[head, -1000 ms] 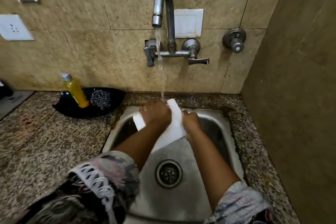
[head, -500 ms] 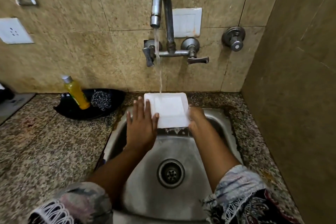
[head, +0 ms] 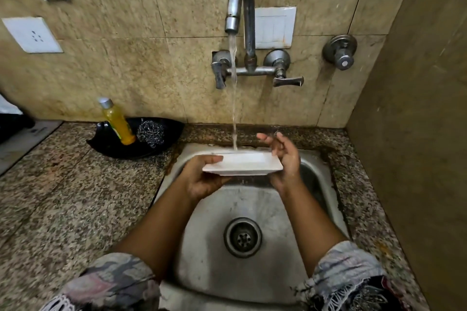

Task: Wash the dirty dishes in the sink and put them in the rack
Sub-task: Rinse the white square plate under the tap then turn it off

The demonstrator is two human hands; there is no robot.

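Note:
A white rectangular dish [head: 242, 164] is held nearly level over the steel sink [head: 326, 184], under the stream from the tap [head: 240, 7]. Water lands on its far edge. My left hand [head: 204, 179] grips the dish's left end, thumb on top and fingers under it. My right hand [head: 284, 156] rests its palm against the right end, fingers spread and lifted above the rim. No rack is in view.
A black tray [head: 106, 144] on the granite counter holds a yellow soap bottle [head: 117, 122] and a steel scrubber [head: 151, 132]. The drain [head: 242, 237] lies below the dish. A side wall stands close on the right. Tap handles [head: 286, 81] jut from the back wall.
The dish went from tilted in both hands to flat under the water, and now sits lower, seen edge-on. My left hand moved from on top of it to gripping its left end.

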